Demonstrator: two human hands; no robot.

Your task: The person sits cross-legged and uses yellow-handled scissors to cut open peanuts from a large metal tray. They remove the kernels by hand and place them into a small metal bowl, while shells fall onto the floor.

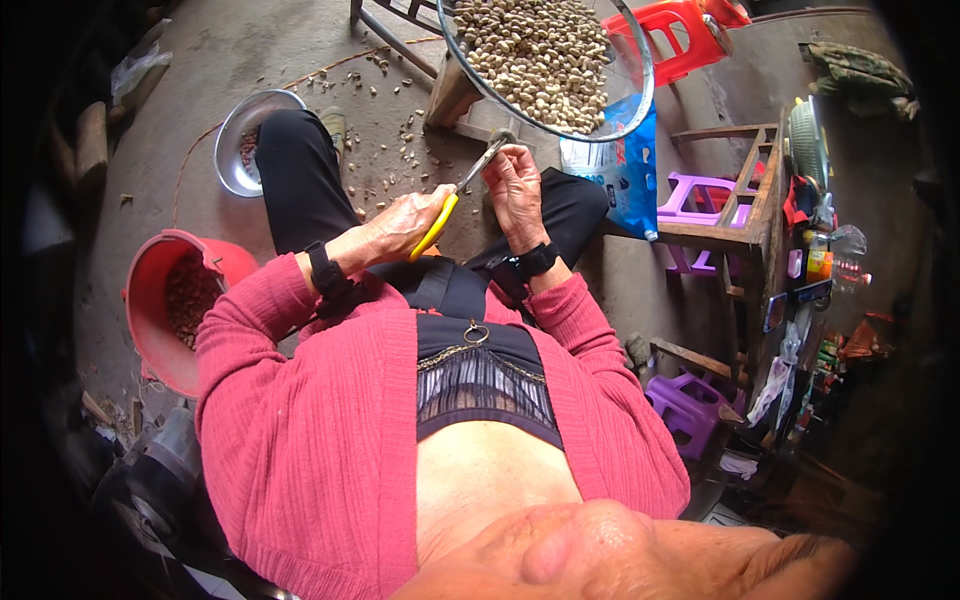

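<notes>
My left hand (409, 223) grips a metal tool with yellow handles (435, 229), like pliers or scissors. Its jaws point up and to the right, ending beside the fingers of my right hand (514, 191). Those fingers are bent together at the tool's tip; whether a peanut is between them I cannot tell. Just beyond, unshelled peanuts (532, 56) lie heaped on a round rimmed tray (634, 75) with a see-through base. By my left knee, a steel basin (234, 165) has some reddish kernels (249, 150) in it.
A red bucket (154, 300) of reddish-brown pieces stands at my left. Shell bits (409, 139) litter the concrete floor. To the right are a blue plastic bag (634, 176), a wooden frame (697, 234), purple stools (682, 409) and a red stool (667, 45).
</notes>
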